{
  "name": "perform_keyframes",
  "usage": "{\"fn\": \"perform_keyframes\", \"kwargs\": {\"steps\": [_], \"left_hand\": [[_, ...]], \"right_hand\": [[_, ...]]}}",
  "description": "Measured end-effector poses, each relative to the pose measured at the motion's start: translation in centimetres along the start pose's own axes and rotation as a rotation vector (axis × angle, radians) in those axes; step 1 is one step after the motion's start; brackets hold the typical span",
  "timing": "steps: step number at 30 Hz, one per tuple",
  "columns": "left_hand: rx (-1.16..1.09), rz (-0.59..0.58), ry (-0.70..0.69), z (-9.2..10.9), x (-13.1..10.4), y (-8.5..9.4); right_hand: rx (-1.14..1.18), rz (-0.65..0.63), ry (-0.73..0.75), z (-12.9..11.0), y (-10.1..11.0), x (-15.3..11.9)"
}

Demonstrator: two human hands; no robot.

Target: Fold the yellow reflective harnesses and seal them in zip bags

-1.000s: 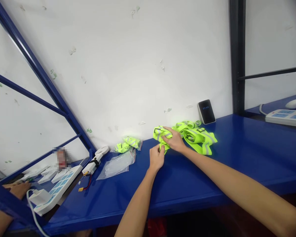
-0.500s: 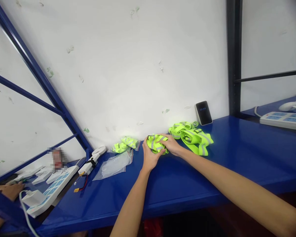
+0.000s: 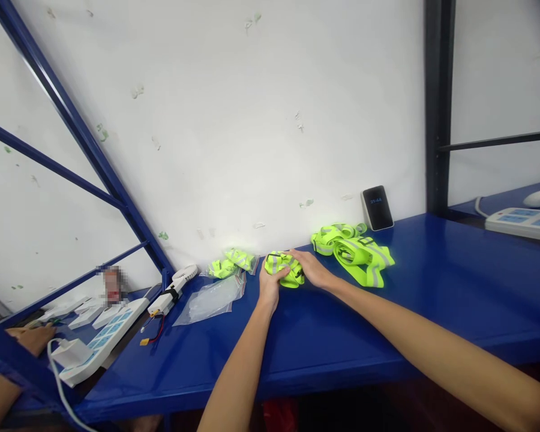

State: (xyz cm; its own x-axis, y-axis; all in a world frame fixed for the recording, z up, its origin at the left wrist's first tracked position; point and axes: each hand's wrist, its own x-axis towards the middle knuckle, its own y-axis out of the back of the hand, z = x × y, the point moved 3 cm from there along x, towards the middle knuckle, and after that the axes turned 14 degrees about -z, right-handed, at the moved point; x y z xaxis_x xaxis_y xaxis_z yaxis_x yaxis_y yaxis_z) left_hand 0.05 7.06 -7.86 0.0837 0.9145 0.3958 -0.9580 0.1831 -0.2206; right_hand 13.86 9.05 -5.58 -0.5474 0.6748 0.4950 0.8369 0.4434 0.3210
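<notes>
A folded bundle of neon-yellow reflective strap (image 3: 293, 277) with grey stripes and black pieces is held just over the table. My left hand (image 3: 269, 288) grips its left side, thumb across the front. From the right, my right hand (image 3: 312, 268) closes round the bundle's back and right edge; its fingertips are partly hidden behind it. Right of my hands lie more loose reflective straps (image 3: 362, 258), coiled and looped. To the left are reflective straps packed in clear bags (image 3: 234, 261), with flat clear zip bags (image 3: 210, 300) in front of them.
The blue table (image 3: 342, 330) meets a white wall. A small device with a dark screen (image 3: 378, 208) leans at the back. On the left lie a white handheld fan (image 3: 171, 294), wires and a power strip (image 3: 103, 342); another person's hand (image 3: 31, 337) is beyond the frame post.
My left thumb has shifted up onto the bundle's front, and my right fingers have slid from its front to its far right edge. The bundle has turned. The view has shifted slightly.
</notes>
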Motion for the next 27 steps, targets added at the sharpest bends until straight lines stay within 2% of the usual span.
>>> {"fn": "perform_keyframes", "kwargs": {"steps": [4, 10, 15, 22, 27], "left_hand": [[-0.059, -0.060, 0.066, 1.0, -0.1, 0.4], [0.017, -0.165, 0.167, 1.1, -0.5, 1.7], [0.005, -0.125, 0.188, 0.1, -0.9, 2.1], [-0.047, -0.102, 0.166, 0.6, -1.0, 2.0], [-0.093, -0.092, 0.137, 0.7, -1.1, 1.9]], "right_hand": [[-0.164, 0.031, 0.037, -0.1, -0.6, -0.2], [-0.201, -0.096, 0.087, -0.1, -0.6, -0.2], [-0.308, -0.150, 0.033, 0.0, -0.5, -0.3], [-0.404, -0.253, 0.070, -2.3, -1.6, -1.0], [-0.398, -0.144, 0.077, -1.8, -2.3, -1.1]]}}
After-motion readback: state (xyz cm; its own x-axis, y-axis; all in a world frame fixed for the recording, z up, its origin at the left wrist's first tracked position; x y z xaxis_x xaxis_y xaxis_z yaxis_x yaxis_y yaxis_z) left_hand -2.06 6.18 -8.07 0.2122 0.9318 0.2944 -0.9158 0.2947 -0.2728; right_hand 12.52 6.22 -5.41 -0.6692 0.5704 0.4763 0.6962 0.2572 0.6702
